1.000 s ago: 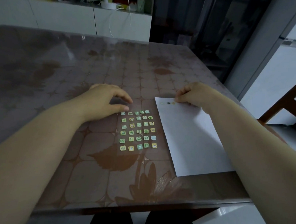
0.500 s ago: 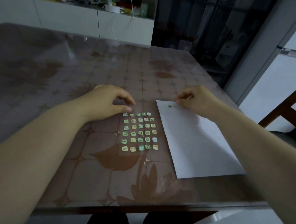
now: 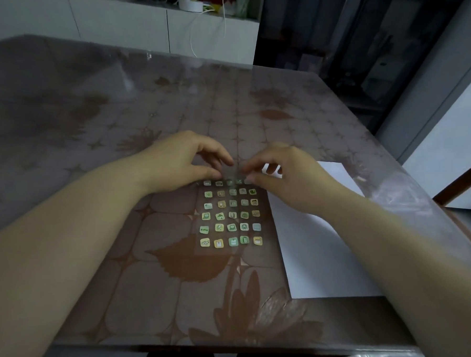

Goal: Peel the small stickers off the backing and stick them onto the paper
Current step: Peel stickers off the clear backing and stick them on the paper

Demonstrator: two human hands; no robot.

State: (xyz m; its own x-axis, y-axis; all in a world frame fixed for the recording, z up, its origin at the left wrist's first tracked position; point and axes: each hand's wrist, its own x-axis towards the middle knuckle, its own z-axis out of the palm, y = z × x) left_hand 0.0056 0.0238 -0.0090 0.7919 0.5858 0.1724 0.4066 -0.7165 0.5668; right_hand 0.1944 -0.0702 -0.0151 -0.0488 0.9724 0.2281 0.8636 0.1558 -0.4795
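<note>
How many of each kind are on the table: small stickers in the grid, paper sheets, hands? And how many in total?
Small square green and yellow stickers in the grid: 30
White paper sheet: 1
Hands: 2, left hand and right hand
Total: 33

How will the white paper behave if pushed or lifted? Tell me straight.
The paper looks thin and lies flat, so it would likely flop if lifted by one edge. The table cover looks glossy, so a push would probably slide it easily.
</note>
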